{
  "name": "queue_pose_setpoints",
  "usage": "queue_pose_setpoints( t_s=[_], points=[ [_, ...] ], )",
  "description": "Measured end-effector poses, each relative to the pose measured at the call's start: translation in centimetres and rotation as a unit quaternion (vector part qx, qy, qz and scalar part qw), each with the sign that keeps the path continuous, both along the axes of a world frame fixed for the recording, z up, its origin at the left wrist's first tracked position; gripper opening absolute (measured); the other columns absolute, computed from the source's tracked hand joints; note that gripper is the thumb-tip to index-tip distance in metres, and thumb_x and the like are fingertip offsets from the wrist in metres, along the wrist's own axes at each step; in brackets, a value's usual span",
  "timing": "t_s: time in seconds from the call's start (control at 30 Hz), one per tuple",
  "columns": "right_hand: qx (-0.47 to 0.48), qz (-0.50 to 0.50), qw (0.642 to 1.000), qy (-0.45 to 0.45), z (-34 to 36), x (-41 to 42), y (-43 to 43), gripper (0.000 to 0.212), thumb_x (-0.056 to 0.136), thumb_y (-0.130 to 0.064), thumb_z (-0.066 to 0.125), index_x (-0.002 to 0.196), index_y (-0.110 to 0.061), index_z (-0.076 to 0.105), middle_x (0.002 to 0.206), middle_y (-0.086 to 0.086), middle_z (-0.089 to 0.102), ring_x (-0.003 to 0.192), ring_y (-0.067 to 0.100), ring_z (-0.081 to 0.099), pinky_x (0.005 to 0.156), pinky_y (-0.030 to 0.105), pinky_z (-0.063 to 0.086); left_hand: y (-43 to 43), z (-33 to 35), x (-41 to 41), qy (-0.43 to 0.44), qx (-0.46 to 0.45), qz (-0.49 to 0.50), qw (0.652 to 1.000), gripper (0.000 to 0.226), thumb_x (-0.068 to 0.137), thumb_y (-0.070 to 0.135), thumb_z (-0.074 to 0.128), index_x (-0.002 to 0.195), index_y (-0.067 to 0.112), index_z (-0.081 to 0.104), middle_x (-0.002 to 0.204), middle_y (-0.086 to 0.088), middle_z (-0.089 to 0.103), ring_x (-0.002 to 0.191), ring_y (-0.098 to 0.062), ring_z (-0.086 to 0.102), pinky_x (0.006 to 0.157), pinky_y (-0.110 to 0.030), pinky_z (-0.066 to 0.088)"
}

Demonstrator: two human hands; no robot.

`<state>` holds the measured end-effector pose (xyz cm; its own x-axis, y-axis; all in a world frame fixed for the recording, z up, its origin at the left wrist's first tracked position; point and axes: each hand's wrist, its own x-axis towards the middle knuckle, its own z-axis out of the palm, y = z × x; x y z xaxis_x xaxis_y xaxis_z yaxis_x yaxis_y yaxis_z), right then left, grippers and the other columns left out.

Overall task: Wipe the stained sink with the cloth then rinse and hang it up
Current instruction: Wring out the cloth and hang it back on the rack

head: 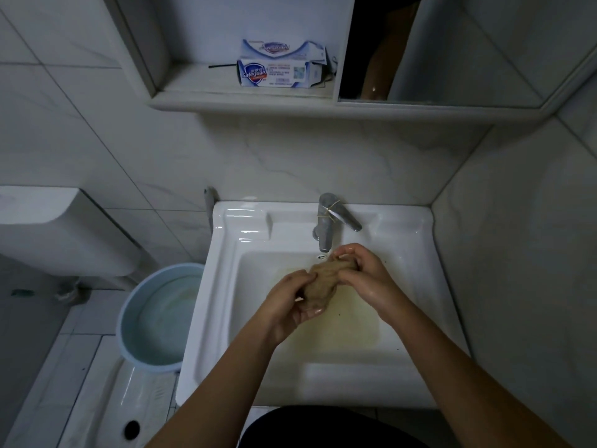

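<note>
Both forearms enter from bottom edge, elbows cut off. Left hand and right hand meet over white ceramic sink. Fingers of both hands curled tight round wadded wet brown cloth, held above basin just below chrome tap. Cloth's lower part hidden by left palm. Yellowish stain on basin floor, partly hidden by arms. Cannot tell whether water runs. Light-blue plastic bucket left of sink. White-blue soap box on wall shelf.
</note>
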<state>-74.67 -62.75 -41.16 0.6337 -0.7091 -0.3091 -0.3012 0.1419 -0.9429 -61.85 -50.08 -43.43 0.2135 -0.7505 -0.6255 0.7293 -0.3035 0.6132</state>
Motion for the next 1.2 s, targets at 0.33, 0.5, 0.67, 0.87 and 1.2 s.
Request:
queue_pose_setpoints(
  t_s=[0.33, 0.5, 0.67, 0.87, 1.2],
  points=[
    [-0.123, 0.115, 0.985, 0.044, -0.7, -0.3, 1.3, 0.035, 0.074, 0.007, 0.053, 0.078, -0.027, 0.059, 0.093, -0.004, 0.071, 0.092, 0.013, 0.068, 0.085, 0.035, 0.054, 0.3, 0.4, 0.1, -0.164, 0.035, -0.246, 0.955, 0.044, 0.071, 0.007, 0.071, 0.114, 0.011, 0.059, 0.088, -0.01, 0.058, 0.07, -0.019, 0.052, 0.053, -0.025, 0.039],
    [-0.159, 0.196, 0.964, 0.08, -0.6, -0.3, 1.9, 0.044, 0.073, -0.003, 0.06, 0.106, -0.031, 0.062, 0.107, -0.013, 0.066, 0.102, 0.007, 0.065, 0.088, 0.031, 0.055, 0.2, 0.2, 1.8, -0.174, 0.03, -0.323, 0.93, 0.02, 0.073, 0.007, 0.072, 0.09, 0.014, 0.065, 0.077, -0.007, 0.055, 0.057, -0.013, 0.05, 0.049, -0.023, 0.034],
    [-0.461, 0.36, 0.79, 0.186, -1.5, -0.4, 2.2, 0.061, 0.072, -0.018, 0.064, 0.131, -0.02, 0.047, 0.128, -0.004, 0.048, 0.114, 0.018, 0.046, 0.088, 0.03, 0.048, -0.6, 0.9, 3.5, -0.142, 0.046, -0.385, 0.911, 0.017, 0.076, 0.013, 0.072, 0.092, 0.012, 0.065, 0.07, -0.001, 0.059, 0.057, -0.012, 0.057, 0.048, -0.023, 0.043],
    [-0.471, 0.392, 0.768, 0.187, -1.1, 0.1, 1.0, 0.02, 0.089, -0.038, 0.058, 0.102, -0.023, 0.055, 0.094, -0.008, 0.066, 0.092, 0.017, 0.062, 0.075, 0.036, 0.051, -0.9, 0.8, 4.3, -0.166, 0.038, -0.457, 0.873, 0.019, 0.083, 0.011, 0.076, 0.098, 0.023, 0.074, 0.074, 0.004, 0.065, 0.068, -0.013, 0.063, 0.052, -0.023, 0.049],
    [-0.084, 0.304, 0.902, 0.294, -2.4, 2.1, 0.2, 0.028, 0.066, -0.043, 0.051, 0.059, -0.016, 0.059, 0.046, 0.006, 0.058, 0.04, 0.016, 0.051, 0.053, 0.027, 0.039, -2.7, -2.0, 5.4, -0.673, -0.058, -0.451, 0.584, 0.026, 0.08, 0.031, 0.074, 0.096, 0.017, 0.061, 0.094, -0.005, 0.072, 0.089, -0.027, 0.065, 0.076, -0.034, 0.051]
  ],
)
